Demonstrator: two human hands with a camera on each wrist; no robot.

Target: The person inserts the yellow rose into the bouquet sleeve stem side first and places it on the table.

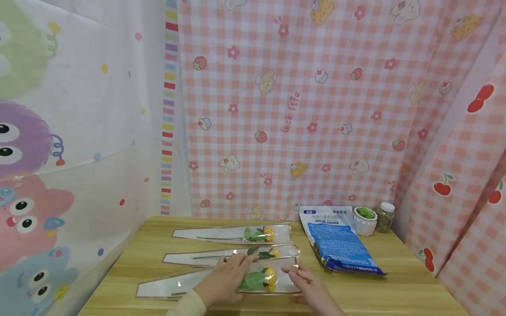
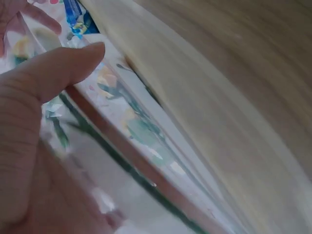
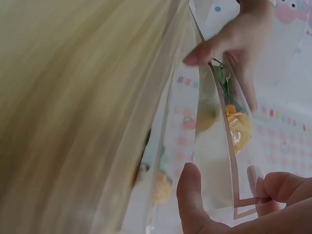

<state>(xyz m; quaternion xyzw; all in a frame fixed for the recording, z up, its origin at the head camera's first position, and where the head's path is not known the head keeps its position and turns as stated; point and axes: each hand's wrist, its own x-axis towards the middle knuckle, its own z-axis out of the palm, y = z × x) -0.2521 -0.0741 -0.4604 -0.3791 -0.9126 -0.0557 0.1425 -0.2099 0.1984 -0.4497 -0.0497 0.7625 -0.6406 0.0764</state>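
Observation:
Three long clear plastic sleeves lie roughly parallel, each with a yellow flower and green leaves inside. Nearest to me is the front wrapped flower [image 1: 270,279]. My left hand [image 1: 223,281] spans this sleeve at mid-length, fingers over the top and thumb by the near edge. At the sleeve's wide end, my right hand [image 1: 312,289] pinches the brown-bordered corner, with its thumb [image 3: 190,187] apart from the other fingers. Just behind lies the middle wrapped flower [image 1: 274,252], partly covered by my left fingers. The far wrapped flower [image 1: 269,234] rests untouched.
A blue and white bag [image 1: 336,241] lies on the wooden table [image 1: 411,281] to the right. Behind it stand a white pot with a green plant [image 1: 364,221] and a white-lidded jar [image 1: 385,217]. A pink checked curtain [image 1: 292,175] hangs behind the table.

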